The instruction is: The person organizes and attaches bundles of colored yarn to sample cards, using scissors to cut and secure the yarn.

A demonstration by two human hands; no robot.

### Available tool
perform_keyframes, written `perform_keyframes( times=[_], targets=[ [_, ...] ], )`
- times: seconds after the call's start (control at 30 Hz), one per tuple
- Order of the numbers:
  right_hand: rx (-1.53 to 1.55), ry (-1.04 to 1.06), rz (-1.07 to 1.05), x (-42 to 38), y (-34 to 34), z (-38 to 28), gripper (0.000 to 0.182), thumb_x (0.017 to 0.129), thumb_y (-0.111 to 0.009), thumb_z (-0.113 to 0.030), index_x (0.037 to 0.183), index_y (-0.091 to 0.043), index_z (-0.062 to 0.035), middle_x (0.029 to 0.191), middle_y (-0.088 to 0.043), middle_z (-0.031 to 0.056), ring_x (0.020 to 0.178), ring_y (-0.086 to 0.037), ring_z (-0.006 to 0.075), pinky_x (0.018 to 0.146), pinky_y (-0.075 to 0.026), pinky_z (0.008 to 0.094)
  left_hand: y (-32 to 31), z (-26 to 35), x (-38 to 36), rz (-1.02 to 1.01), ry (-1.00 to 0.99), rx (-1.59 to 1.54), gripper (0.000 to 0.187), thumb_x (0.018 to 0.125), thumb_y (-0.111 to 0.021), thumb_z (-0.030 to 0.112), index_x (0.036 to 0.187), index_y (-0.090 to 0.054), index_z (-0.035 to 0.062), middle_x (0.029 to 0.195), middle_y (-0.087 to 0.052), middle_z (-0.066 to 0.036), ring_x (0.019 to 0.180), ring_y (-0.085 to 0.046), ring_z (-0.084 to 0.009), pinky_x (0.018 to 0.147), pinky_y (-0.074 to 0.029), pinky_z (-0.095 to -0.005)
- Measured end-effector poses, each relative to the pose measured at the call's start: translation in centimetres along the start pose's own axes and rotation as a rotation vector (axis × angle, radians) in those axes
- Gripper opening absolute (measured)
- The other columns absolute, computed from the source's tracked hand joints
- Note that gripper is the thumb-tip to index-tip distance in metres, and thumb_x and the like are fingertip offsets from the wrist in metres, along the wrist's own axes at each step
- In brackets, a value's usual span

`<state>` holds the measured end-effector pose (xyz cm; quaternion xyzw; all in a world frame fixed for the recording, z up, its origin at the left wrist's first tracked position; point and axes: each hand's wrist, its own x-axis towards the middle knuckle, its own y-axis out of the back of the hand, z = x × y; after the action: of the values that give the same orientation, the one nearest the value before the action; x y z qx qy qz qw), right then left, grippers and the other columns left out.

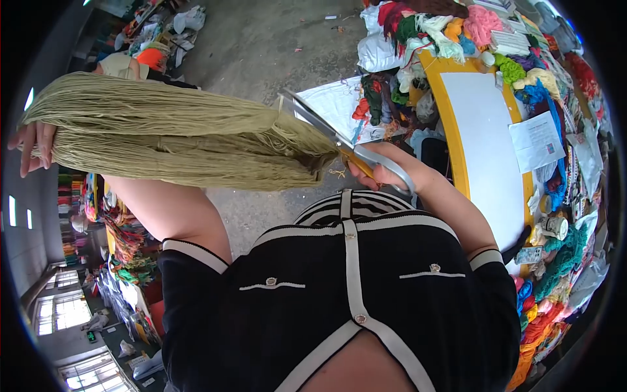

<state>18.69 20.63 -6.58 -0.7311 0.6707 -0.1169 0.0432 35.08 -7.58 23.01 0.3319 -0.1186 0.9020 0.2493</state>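
A long olive-beige skein of yarn [170, 127] stretches level across the left and centre of the view. My left hand [38, 145] is at its far left end, fingers curled through the strands with the tips showing below the loop. At the other end, my right hand [385, 160] grips a pair of scissors [326, 127] by the handles. Their metal blades point up and left and overlap the skein's gathered end, where a tie of yarn [277, 121] crosses the strands. Part of the right hand's fingers is hidden behind the handles.
On the right stands a yellow-edged table [467, 117] with a white top, a paper sheet [537, 147] and a phone [529, 255]. Piles of coloured yarn [483, 26] surround it. A white sheet [333, 104] lies on the concrete floor [261, 39]. Another person [121, 65] bends at upper left.
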Motion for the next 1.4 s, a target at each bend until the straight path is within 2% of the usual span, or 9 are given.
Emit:
perform_keyframes(
  times=[0.67, 0.8, 0.87, 0.97, 1.07, 1.1, 1.27, 1.3, 1.4],
  targets=[
    [-0.126, 0.204, 0.278, 1.0, 0.6, -0.4, 0.067, 0.075, -0.057, -0.070, 0.086, -0.047, -0.0045, 0.063, -0.046, 0.0005, 0.054, -0.045, 0.0074, 0.050, -0.034, 0.0201, 4.0, -1.8, 3.7, 0.106, 0.045, -0.209, 0.034, 0.084, -0.059, 0.027, 0.113, -0.057, 0.0094, 0.114, -0.060, -0.004, 0.070, -0.062, -0.0137, 0.072, -0.052, -0.0278],
    [-0.028, 0.223, 0.475, 0.0, 0.9, 0.1, 0.065, 0.075, -0.056, -0.069, 0.085, -0.048, -0.0046, 0.062, -0.047, 0.0008, 0.052, -0.045, 0.0082, 0.049, -0.034, 0.0211, 1.9, -3.2, 4.1, 0.596, -0.070, -0.188, 0.021, 0.068, -0.057, 0.015, 0.082, -0.049, 0.0014, 0.079, -0.061, -0.007, 0.046, -0.050, -0.0087, 0.063, -0.048, -0.0242],
    [0.043, 0.263, 0.505, -0.3, 1.7, 1.0, 0.054, 0.080, -0.064, -0.055, 0.085, -0.049, -0.0041, 0.063, -0.049, 0.0008, 0.054, -0.047, 0.0080, 0.050, -0.037, 0.0214, 1.3, -4.7, 4.9, 0.677, -0.069, -0.198, 0.023, 0.068, -0.054, 0.014, 0.083, -0.045, -0.0007, 0.073, -0.054, -0.004, 0.049, -0.047, -0.0108, 0.062, -0.044, -0.0261],
    [-0.271, 0.208, 0.887, -0.2, 2.7, 2.6, 0.028, 0.080, -0.072, -0.020, 0.086, -0.050, -0.0032, 0.068, -0.054, 0.0023, 0.059, -0.051, 0.0083, 0.054, -0.042, 0.0218, 0.9, -5.4, 6.2, 0.658, -0.038, -0.246, 0.018, 0.069, -0.053, 0.015, 0.077, -0.044, 0.0017, 0.063, -0.047, -0.003, 0.053, -0.047, -0.0123, 0.064, -0.043, -0.0278],
    [-0.384, -0.040, 0.987, -0.3, 5.4, 8.0, 0.043, 0.076, -0.075, -0.036, 0.089, -0.057, 0.0012, 0.076, -0.063, 0.0057, 0.067, -0.059, 0.0110, 0.059, -0.045, 0.0247, 0.1, -5.6, 8.3, 0.581, 0.010, -0.259, 0.014, 0.070, -0.051, 0.015, 0.072, -0.043, 0.0041, 0.053, -0.040, -0.002, 0.057, -0.047, -0.0138, 0.065, -0.042, -0.0296],
    [-0.106, -0.332, 0.871, 0.0, 6.6, 10.1, 0.057, 0.074, -0.075, -0.045, 0.098, -0.055, 0.0024, 0.084, -0.064, 0.0105, 0.070, -0.063, 0.0173, 0.059, -0.047, 0.0276, -0.1, -5.6, 8.7, 0.552, 0.025, -0.246, 0.013, 0.070, -0.051, 0.015, 0.070, -0.043, 0.0049, 0.050, -0.038, -0.001, 0.058, -0.047, -0.0143, 0.066, -0.041, -0.0302],
    [0.574, -0.460, 0.707, 4.3, 4.3, 13.2, 0.082, 0.071, -0.067, -0.064, 0.120, -0.047, -0.0007, 0.099, -0.062, 0.0164, 0.075, -0.064, 0.0257, 0.060, -0.049, 0.0305, -1.5, -4.8, 9.8, -0.049, 0.066, 0.217, 0.034, 0.084, -0.063, 0.024, 0.114, -0.063, 0.0084, 0.113, -0.065, -0.005, 0.105, -0.061, -0.0146, 0.085, -0.052, -0.0282],
    [0.836, -0.493, 0.571, 5.1, 3.9, 12.9, 0.089, 0.070, -0.064, -0.069, 0.126, -0.043, -0.0025, 0.105, -0.060, 0.0175, 0.076, -0.064, 0.0279, 0.061, -0.050, 0.0325, -1.6, -3.9, 9.4, 0.023, -0.064, 0.366, 0.033, 0.084, -0.063, 0.024, 0.111, -0.063, 0.0056, 0.113, -0.065, -0.006, 0.108, -0.060, -0.0144, 0.086, -0.052, -0.0280],
    [1.142, -0.193, 0.136, 6.4, 3.9, 13.2, 0.059, 0.082, -0.065, -0.038, 0.129, -0.046, -0.0070, 0.117, -0.058, 0.0115, 0.098, -0.060, 0.0245, 0.088, -0.047, 0.0402, -2.2, -1.6, 6.9, 0.142, -0.162, 0.420, 0.026, 0.084, -0.063, 0.020, 0.100, -0.064, 0.0002, 0.112, -0.065, -0.009, 0.117, -0.054, -0.0151, 0.086, -0.051, -0.0275]
  ],
)
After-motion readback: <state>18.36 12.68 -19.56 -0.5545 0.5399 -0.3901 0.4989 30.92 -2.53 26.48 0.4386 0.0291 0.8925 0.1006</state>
